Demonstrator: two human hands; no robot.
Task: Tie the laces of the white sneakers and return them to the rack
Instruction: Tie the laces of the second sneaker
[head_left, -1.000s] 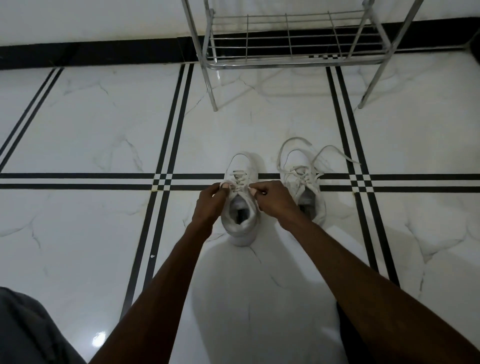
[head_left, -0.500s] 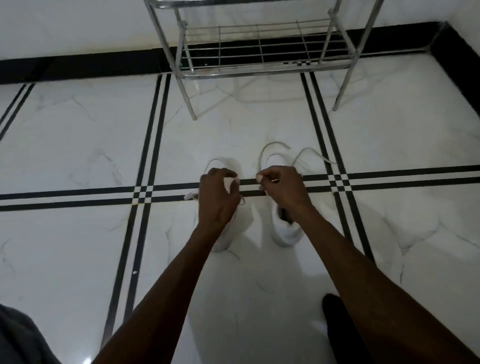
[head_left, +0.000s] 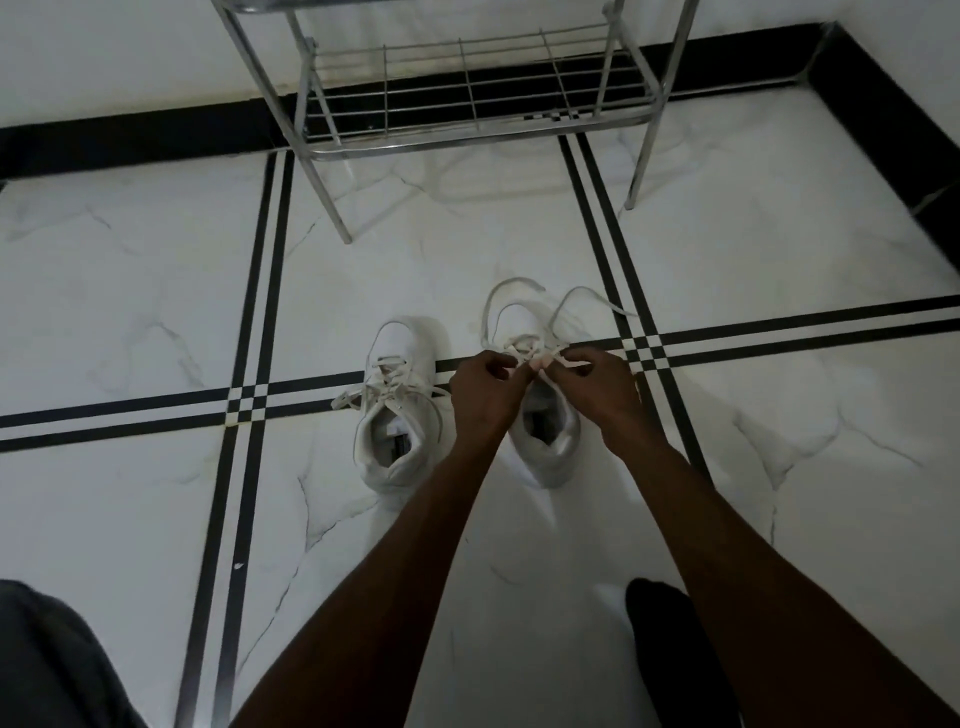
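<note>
Two white sneakers stand side by side on the marble floor, toes pointing away from me. The left sneaker (head_left: 397, 415) has a bow tied across its tongue. The right sneaker (head_left: 548, 441) has long loose lace ends (head_left: 511, 291) looping past its toe. My left hand (head_left: 483, 395) and my right hand (head_left: 597, 395) meet over the right sneaker's tongue, each pinching a lace of that shoe. The metal shoe rack (head_left: 467, 124) stands beyond the sneakers against the wall, its lowest wire shelf bare.
Black double stripes cross the white marble floor (head_left: 130, 312). A black skirting runs along the wall (head_left: 130, 135) and the right corner. The rack's front legs (head_left: 332, 208) stand between me and the shelf. A dark knee (head_left: 47, 660) and a dark foot (head_left: 670, 649) show near me.
Both hands have left the left sneaker, whose bow now lies tied, and moved right onto the right sneaker's laces. The camera view has shifted a little to the right.
</note>
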